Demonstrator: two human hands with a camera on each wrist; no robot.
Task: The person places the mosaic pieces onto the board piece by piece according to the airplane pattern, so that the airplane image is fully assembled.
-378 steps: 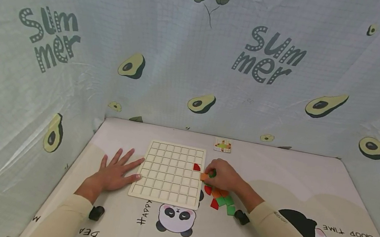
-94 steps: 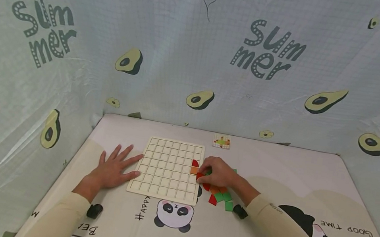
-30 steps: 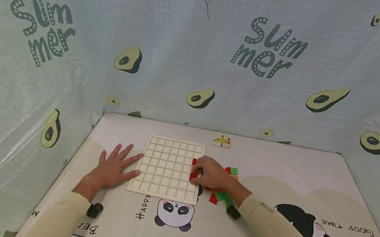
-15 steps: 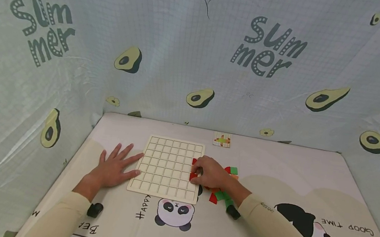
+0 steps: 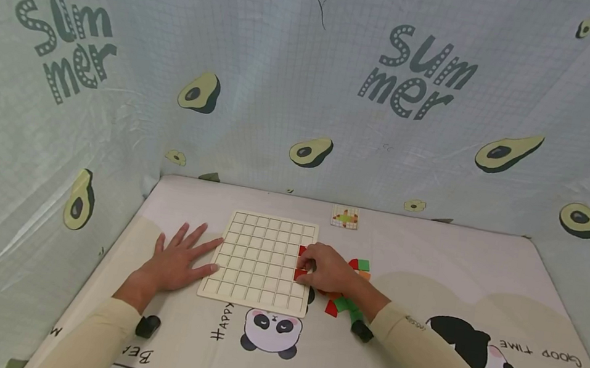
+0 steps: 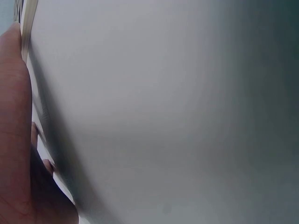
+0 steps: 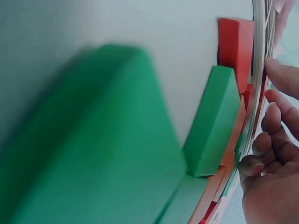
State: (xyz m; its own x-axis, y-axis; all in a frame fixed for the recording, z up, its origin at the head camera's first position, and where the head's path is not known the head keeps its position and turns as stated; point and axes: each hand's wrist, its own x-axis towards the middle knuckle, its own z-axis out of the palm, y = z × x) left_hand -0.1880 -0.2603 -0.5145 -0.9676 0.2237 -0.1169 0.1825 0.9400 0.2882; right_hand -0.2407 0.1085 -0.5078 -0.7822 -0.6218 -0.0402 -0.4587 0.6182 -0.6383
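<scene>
The pale grid board (image 5: 257,260) lies flat on the table. My left hand (image 5: 172,264) rests with fingers spread, its index finger and thumb touching the board's left edge. In the left wrist view, the same hand (image 6: 16,135) shows at the left border. My right hand (image 5: 330,269) is over the board's right edge, thumb and curled forefinger pinching a red piece (image 5: 300,275) in the rightmost column. Another red piece (image 5: 302,250) sits higher in that column; the cell between is hidden by fingers. The right wrist view shows the hand (image 7: 275,154) at the board's edge.
Loose green (image 5: 364,265), orange and red pieces (image 5: 331,308) lie right of the board, partly under my right wrist. A small pattern card (image 5: 344,217) lies behind. Black objects (image 5: 147,326) are beside both wrists. Printed cloth walls (image 5: 264,80) surround the table.
Since about three seconds ago, my right hand has moved left onto the board with the red piece, and its fingers now cover the orange piece. My left hand has stayed put.
</scene>
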